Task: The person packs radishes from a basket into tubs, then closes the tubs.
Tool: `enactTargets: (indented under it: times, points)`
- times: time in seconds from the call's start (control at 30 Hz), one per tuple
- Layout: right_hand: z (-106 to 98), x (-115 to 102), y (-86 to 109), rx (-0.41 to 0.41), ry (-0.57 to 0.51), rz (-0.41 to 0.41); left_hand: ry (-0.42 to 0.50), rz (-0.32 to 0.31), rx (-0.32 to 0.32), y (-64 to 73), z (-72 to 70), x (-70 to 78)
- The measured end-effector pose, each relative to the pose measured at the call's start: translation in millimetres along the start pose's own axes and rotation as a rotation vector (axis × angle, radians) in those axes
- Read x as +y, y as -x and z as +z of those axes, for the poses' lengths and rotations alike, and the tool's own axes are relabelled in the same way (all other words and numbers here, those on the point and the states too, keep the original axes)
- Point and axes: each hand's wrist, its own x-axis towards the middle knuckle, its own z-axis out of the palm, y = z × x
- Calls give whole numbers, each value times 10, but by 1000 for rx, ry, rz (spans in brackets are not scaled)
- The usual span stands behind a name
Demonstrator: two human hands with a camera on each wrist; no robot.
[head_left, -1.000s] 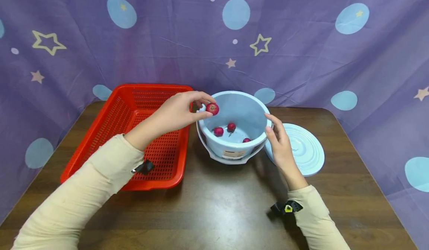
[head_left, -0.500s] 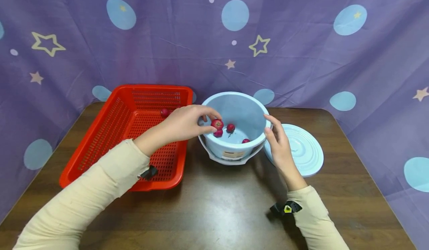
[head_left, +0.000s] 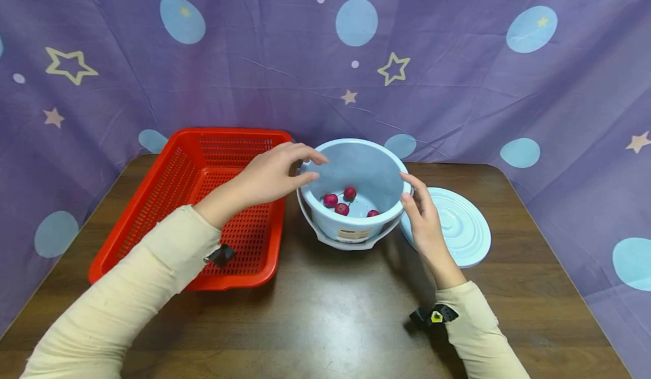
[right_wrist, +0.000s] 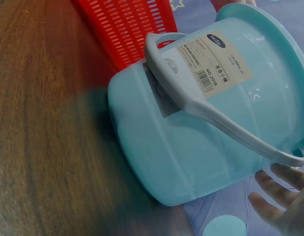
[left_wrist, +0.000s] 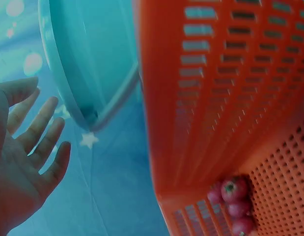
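The light blue bucket (head_left: pixel 361 161) stands upright on the table, its mouth facing up. Several red radishes (head_left: pixel 342 209) lie at its bottom. Over the bucket's left rim hovers my left hand (head_left: pixel 264 175), fingers spread and thumb apart, holding nothing. My right hand (head_left: pixel 426 223) holds the bucket at its right rim with thumb and forefinger; in the right wrist view the other fingers lie along the outer wall below the handle (right_wrist: pixel 230 130). More radishes (left_wrist: pixel 235 189) sit in a corner of the red basket (left_wrist: pixel 164 123), hidden behind my left hand in the head view.
The red slotted basket fills the table's left side, close beside the bucket. A round light blue lid (head_left: pixel 465 229) lies flat to the right, partly behind my right hand. A purple patterned curtain (head_left: pixel 437 102) hangs behind the wooden table (head_left: pixel 335 317).
My left hand lowered a radish into the bucket, let go of it, and rose back toward the left rim with its fingers apart. The right hand kept its place on the rim.
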Motion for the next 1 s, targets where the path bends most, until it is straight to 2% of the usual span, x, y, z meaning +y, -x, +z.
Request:
enactTargets:
  times: [0.27,0.53,0.73,1.0]
  points:
    - [-6,5,0,-3,2,6,85,-82,70,-11,-114,-322]
    - [1,-11,-1,-1,7,15,229,-141,69,7,-116,-639]
    - [-2,-11,-6,0,2,17,196,-165,93,-4,-88,-878]
    - [-12,14,-2,2,-1,18,82,-250,32,8,14,-1170]
